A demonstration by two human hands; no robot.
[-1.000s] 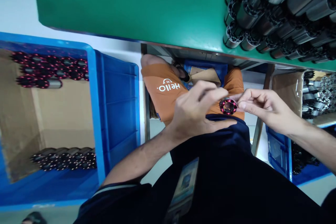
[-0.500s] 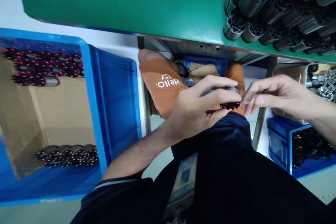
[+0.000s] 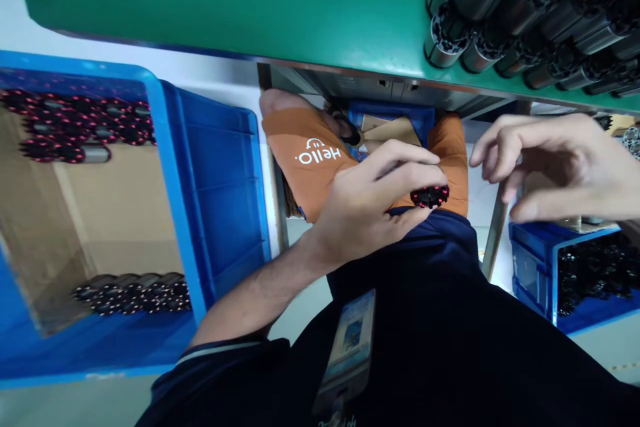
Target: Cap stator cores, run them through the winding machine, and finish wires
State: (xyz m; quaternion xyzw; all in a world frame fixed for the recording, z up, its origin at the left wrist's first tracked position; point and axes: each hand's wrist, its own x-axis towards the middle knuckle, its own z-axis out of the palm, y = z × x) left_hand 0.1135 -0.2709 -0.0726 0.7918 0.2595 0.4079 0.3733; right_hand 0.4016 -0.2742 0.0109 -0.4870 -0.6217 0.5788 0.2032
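Note:
My left hand (image 3: pixel 375 203) is closed round a small cylindrical part (image 3: pixel 430 197), holding it above my lap. The end of the part that shows is black with red dots; the fingers cover most of the rest. To the right, my right hand (image 3: pixel 555 163) hangs apart from the part, its fingers spread and curved with nothing between them. Behind and above it, metal cylinders with black toothed ends (image 3: pixel 447 40) stand in rows on the green tabletop (image 3: pixel 260 7).
At the left, a blue crate (image 3: pixel 175 187) holds cardboard and rows of red-dotted and pale-dotted parts (image 3: pixel 133 297). A blue bin (image 3: pixel 535 267) of black pieces (image 3: pixel 595 273) sits at the lower right. The table's front edge runs above my hands.
My right hand has moved away from the held part, to the right and up, and its fingers have spread. The part's red-dotted end now faces the camera more.

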